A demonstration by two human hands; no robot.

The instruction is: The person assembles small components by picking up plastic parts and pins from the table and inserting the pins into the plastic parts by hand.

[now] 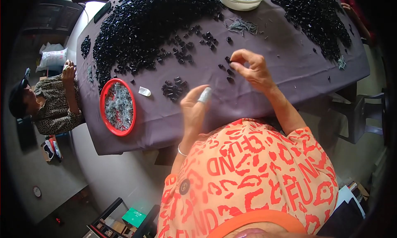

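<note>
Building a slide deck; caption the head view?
Right hand pinching a small black part above a purple-covered table, left hand nearby.

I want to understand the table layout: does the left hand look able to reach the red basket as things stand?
Probably yes: the left hand has bare cloth towards the red basket, and the small black pile lies just beyond that path.

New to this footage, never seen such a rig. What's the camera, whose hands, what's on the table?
There is no robot. A head-worn fisheye camera looks down, so straight edges bend. The wearer's right hand pinches a small black piece. The left hand is blurred, near a small black cluster; whether it holds anything is unclear. The cloth-covered table bears black heaps, a red basin and a white bowl. Another person sits at left.
</note>
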